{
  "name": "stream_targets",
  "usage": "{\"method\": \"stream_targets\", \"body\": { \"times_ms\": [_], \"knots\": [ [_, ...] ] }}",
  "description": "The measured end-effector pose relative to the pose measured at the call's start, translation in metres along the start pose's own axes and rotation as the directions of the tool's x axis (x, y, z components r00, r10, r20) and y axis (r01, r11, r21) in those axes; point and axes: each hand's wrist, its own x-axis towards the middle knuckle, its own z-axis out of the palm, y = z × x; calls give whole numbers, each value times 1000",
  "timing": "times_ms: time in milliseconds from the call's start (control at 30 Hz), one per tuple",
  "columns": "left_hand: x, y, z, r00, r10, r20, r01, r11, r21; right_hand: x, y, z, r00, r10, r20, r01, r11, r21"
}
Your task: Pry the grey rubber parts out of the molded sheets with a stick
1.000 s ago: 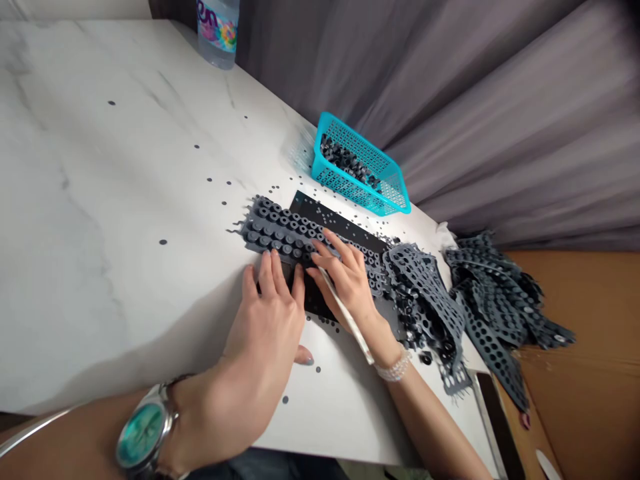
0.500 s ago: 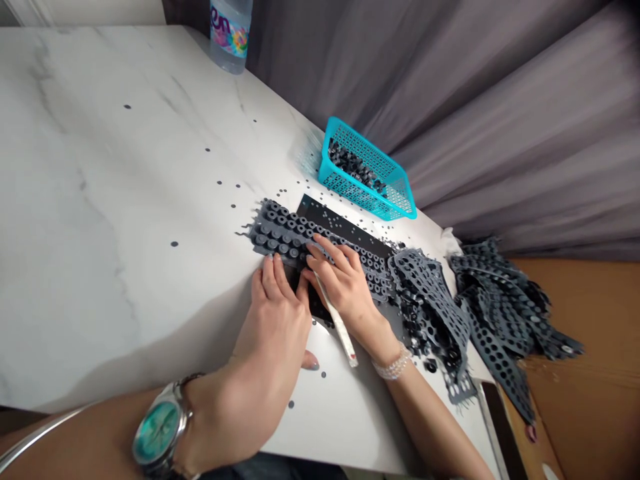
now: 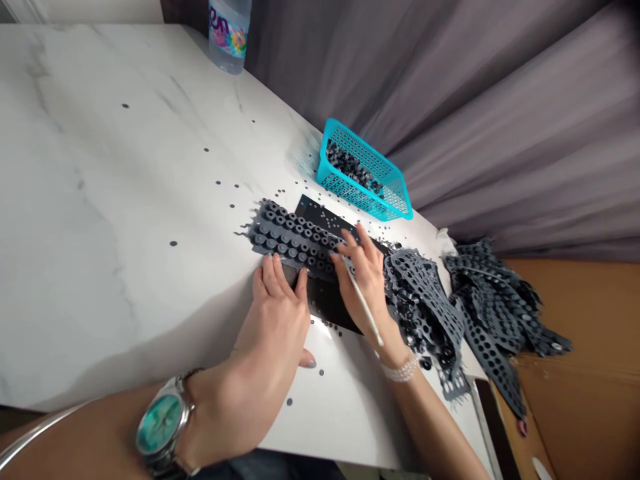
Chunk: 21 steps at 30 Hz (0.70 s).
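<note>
A dark grey rubber sheet (image 3: 295,233) with rows of round ring-shaped parts lies on a black board (image 3: 330,300). My left hand (image 3: 277,313) rests with its fingertips pressed along the sheet's near edge; its fingers are stretched and partly apart, its thumb lying out on the table. In my right hand (image 3: 363,283) is a thin white stick-like tool (image 3: 367,310), held like a pen, over the right part of the sheet. The tool's tip is hidden by the fingers. Rings in the upper rows show open holes, while several lower-left ones look filled.
A turquoise basket (image 3: 363,190) of small black parts stands behind the board. Punched sheets (image 3: 425,287) and loose black rings lie at right, with more sheets (image 3: 500,300) beyond. Small dark discs dot the white table (image 3: 125,187). A water bottle (image 3: 229,37) stands at the back.
My right hand has moved right along the sheet with the white tool, uncovering more rings. My left hand stays at the near edge.
</note>
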Motion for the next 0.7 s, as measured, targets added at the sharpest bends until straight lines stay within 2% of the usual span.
{"method": "stream_targets", "body": {
  "times_ms": [100, 167, 433, 700],
  "knots": [
    [1, 0, -2, 1000, -6, 14, 7, 999, -32, -8, -13, -6, 976, -206, 71, 202, 977, 62],
    [2, 0, -1, 1000, -17, 2, 17, 999, -41, -10, -20, -7, 959, -271, 87, 264, 961, 78],
    [2, 1, 6, 997, -20, -77, 16, 999, -49, -5, -21, -3, 927, -356, 116, 347, 933, 89],
    [0, -1, -5, 1000, -15, 1, 15, 1000, -5, -2, -20, -4, 912, -379, 154, 370, 925, 86]
  ]
}}
